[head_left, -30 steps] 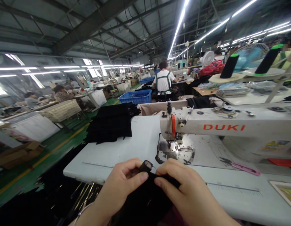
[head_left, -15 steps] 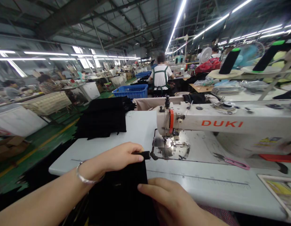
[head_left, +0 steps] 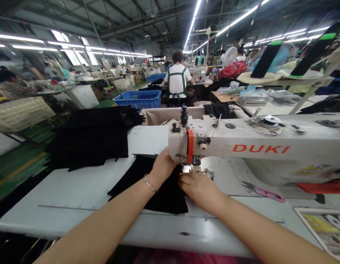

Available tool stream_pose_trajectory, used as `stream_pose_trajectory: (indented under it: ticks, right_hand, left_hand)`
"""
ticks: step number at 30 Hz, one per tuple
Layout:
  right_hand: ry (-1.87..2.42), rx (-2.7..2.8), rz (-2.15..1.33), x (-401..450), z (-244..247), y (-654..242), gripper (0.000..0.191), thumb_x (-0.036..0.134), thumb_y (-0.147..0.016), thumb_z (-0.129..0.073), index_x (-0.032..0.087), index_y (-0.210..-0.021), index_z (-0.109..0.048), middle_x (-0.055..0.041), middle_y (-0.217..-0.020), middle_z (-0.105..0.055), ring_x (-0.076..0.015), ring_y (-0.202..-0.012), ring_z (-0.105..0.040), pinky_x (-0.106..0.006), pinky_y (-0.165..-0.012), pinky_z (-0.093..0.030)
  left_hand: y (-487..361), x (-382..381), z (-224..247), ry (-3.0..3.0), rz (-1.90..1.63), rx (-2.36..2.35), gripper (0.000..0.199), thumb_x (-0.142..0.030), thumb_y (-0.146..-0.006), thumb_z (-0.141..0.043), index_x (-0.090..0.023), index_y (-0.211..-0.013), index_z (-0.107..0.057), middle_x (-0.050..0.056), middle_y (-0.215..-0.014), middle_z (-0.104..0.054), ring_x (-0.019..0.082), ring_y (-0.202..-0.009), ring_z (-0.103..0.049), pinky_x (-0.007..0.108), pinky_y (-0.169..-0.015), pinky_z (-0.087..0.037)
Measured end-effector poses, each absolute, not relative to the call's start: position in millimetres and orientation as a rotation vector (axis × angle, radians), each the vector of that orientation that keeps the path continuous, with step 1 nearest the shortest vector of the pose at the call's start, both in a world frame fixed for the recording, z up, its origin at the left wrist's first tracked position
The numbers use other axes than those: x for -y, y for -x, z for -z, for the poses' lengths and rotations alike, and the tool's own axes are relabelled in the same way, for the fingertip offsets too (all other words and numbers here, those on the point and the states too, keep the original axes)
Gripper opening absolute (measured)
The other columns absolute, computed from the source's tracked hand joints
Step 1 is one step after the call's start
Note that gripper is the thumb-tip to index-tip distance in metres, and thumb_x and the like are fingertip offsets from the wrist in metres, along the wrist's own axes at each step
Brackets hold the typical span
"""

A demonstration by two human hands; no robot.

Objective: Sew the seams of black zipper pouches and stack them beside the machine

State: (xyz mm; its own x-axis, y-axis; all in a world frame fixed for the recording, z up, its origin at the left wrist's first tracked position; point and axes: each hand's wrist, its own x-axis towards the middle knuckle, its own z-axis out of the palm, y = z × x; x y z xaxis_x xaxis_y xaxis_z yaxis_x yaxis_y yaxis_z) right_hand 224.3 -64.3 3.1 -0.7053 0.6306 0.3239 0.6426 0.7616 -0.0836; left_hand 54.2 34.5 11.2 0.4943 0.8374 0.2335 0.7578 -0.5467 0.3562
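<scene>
A black cloth piece (head_left: 167, 196) lies on the white sewing table (head_left: 76, 220), its upper right edge at the needle area of the sewing machine (head_left: 258, 137). My left hand (head_left: 165, 165) rests on the cloth just left of the machine head; its fingertips are hidden behind the head. Close to the presser foot, my right hand (head_left: 199, 185) has its fingers bent together at the cloth's right edge, pinching it.
A stack of black cloth (head_left: 90, 137) sits at the table's left. Pink thread snips (head_left: 265, 191) lie right of my hands. Beyond are a blue basket (head_left: 139, 99), a beige cloth-lined bin (head_left: 156, 116) and a person in a white shirt (head_left: 176, 79).
Both hands have moved forward with the black cloth, from the table's front edge to the needle area. The cloth now lies spread on the table. The view has shifted right.
</scene>
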Motion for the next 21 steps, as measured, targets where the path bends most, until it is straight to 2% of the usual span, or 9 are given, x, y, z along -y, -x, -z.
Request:
stream_pose_trajectory:
  ticks: [4,7,12,15,21]
  right_hand:
    - [0.934,2.533,-0.009,82.6,10.3,-235.0,0.026,0.008,-0.099,-0.045,0.013,-0.113,-0.066,-0.0104,-0.109,-0.069,-0.0222,-0.115,-0.059,-0.037,-0.098,-0.049]
    - [0.898,2.407,-0.07,88.9,16.6,-235.4,0.031,0.007,-0.098,-0.042,0.011,-0.12,-0.063,-0.0122,-0.111,-0.069,-0.023,-0.118,-0.058,-0.04,-0.098,-0.05]
    - [0.882,2.392,-0.091,88.9,11.7,-233.3,0.028,0.007,-0.097,-0.044,0.01,-0.116,-0.065,-0.012,-0.107,-0.07,-0.0236,-0.114,-0.061,-0.04,-0.095,-0.052]
    - [0.884,2.391,-0.111,89.3,7.6,-232.0,0.028,0.007,-0.098,-0.043,0.01,-0.115,-0.065,-0.0113,-0.106,-0.071,-0.0238,-0.112,-0.062,-0.039,-0.094,-0.053]
    - [0.894,2.386,-0.108,92.4,7.4,-228.0,0.031,0.007,-0.098,-0.039,0.011,-0.113,-0.066,-0.0113,-0.11,-0.071,-0.0245,-0.111,-0.063,-0.04,-0.093,-0.053]
  left_hand:
    - [-45.1,-3.5,-0.7,-2.645,-0.578,-1.178,0.02,-0.015,-0.095,-0.053,-0.015,-0.112,-0.064,0.012,-0.118,-0.064,0.027,-0.114,-0.057,0.044,-0.102,-0.046]
    - [-32.7,14.7,6.4,-2.71,-0.533,-1.048,0.027,-0.01,-0.096,-0.049,-0.016,-0.118,-0.063,0.01,-0.121,-0.064,0.025,-0.117,-0.057,0.044,-0.105,-0.045]
    - [-25.2,20.1,7.8,-2.847,-0.435,-0.878,0.039,-0.004,-0.096,-0.04,-0.013,-0.132,-0.054,0.012,-0.134,-0.06,0.023,-0.125,-0.055,0.044,-0.112,-0.041]
    - [-26.2,19.6,3.3,-2.851,-0.412,-0.856,0.037,-0.005,-0.097,-0.039,-0.01,-0.13,-0.056,0.013,-0.133,-0.061,0.023,-0.125,-0.056,0.042,-0.111,-0.042]
    - [-24.3,15.9,-1.2,-2.764,-0.446,-0.836,0.033,-0.013,-0.098,-0.043,-0.015,-0.126,-0.06,0.01,-0.132,-0.063,0.022,-0.128,-0.054,0.041,-0.114,-0.038]
